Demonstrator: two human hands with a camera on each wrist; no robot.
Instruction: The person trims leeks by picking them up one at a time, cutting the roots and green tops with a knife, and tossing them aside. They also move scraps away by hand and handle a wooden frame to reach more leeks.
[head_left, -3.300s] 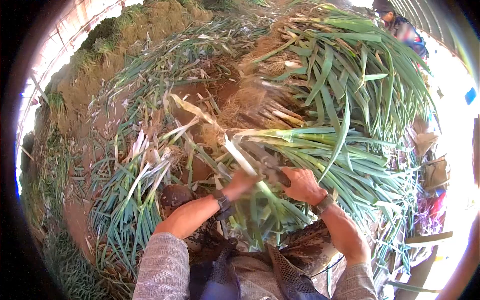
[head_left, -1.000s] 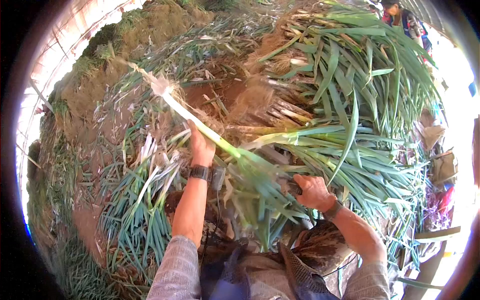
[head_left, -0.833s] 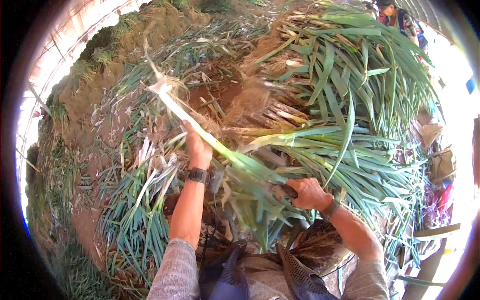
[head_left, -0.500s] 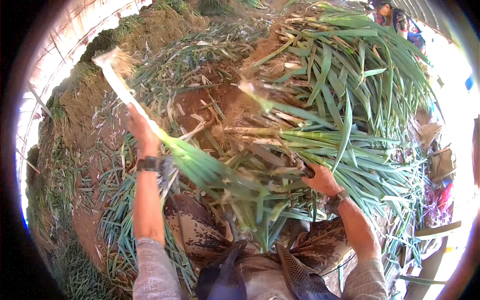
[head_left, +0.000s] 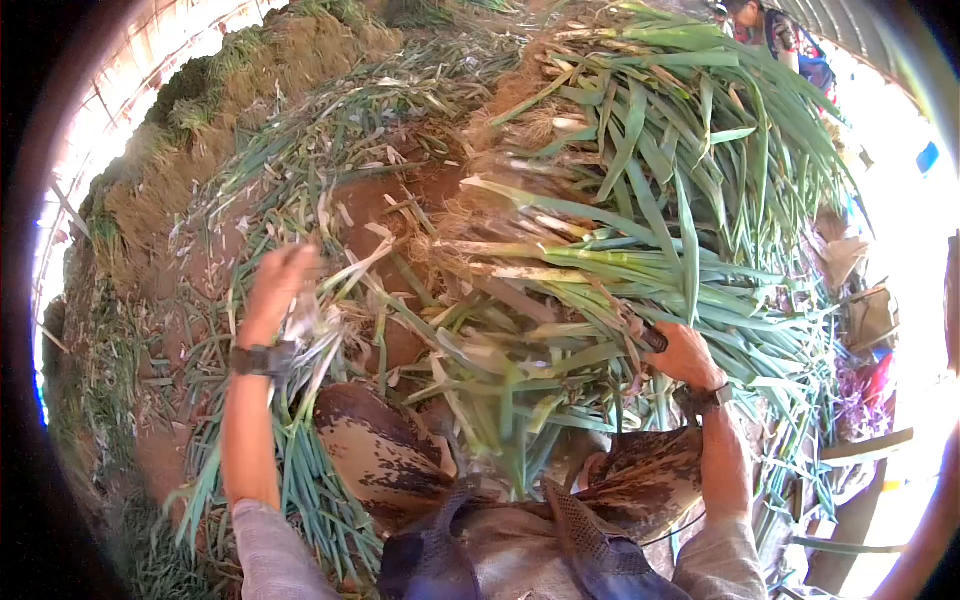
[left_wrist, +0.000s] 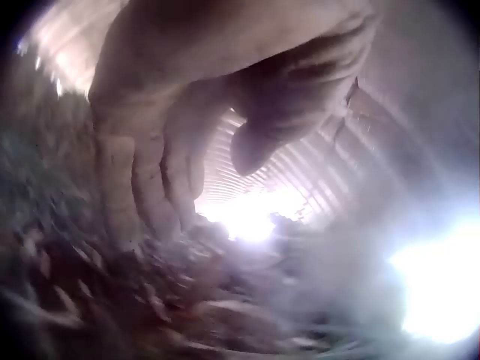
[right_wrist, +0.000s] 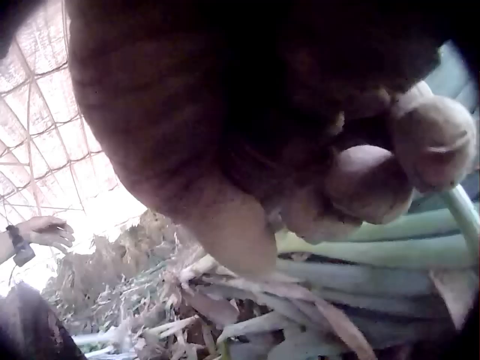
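Note:
My left hand (head_left: 275, 285) is over the left bunch of leeks (head_left: 310, 400) in the head view, slightly blurred. In the left wrist view its fingers (left_wrist: 154, 180) point down, thumb apart, with nothing between them. My right hand (head_left: 682, 355) grips a black-handled knife (head_left: 654, 340) above the leaves at right; its blade is hard to make out. The right wrist view shows curled fingers (right_wrist: 367, 184), the palm dark. Close beside that hand, untrimmed leeks (head_left: 600, 265) lie with brown roots toward the middle and green leaves to the right.
A large heap of leeks (head_left: 690, 130) rises at the back right. Trimmed leaf scraps (head_left: 330, 130) litter the brown soil (head_left: 375, 205). Loose leaves (head_left: 520, 400) lie before my knees (head_left: 380, 440). Another person (head_left: 775, 35) is at the far right.
My left hand carried a leek leftward, let it go on the left bunch and is now without it. My right hand moved a little right, still gripping the knife.

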